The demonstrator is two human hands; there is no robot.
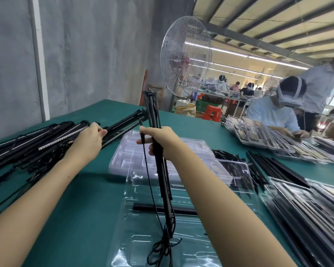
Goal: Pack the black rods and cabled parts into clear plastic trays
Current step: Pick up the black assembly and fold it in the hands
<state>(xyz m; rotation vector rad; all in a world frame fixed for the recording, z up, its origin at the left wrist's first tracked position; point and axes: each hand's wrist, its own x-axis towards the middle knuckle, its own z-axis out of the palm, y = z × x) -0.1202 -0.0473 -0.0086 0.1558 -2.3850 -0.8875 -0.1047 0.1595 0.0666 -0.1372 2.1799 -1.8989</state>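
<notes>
Black rods [153,110] (cables dangling) are gripped upright by the right hand [162,141] above a clear tray [141,230]. Piled rods [37,143] are clasped by the left hand [89,137]

Black cabled rods [153,112] stand upright over a clear tray [181,247], rod pile [37,143] left.

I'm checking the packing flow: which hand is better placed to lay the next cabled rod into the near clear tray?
Right. The right hand grips cabled rods upright over the near clear tray; the left hand is off to the side, gripping the rod pile.
</notes>
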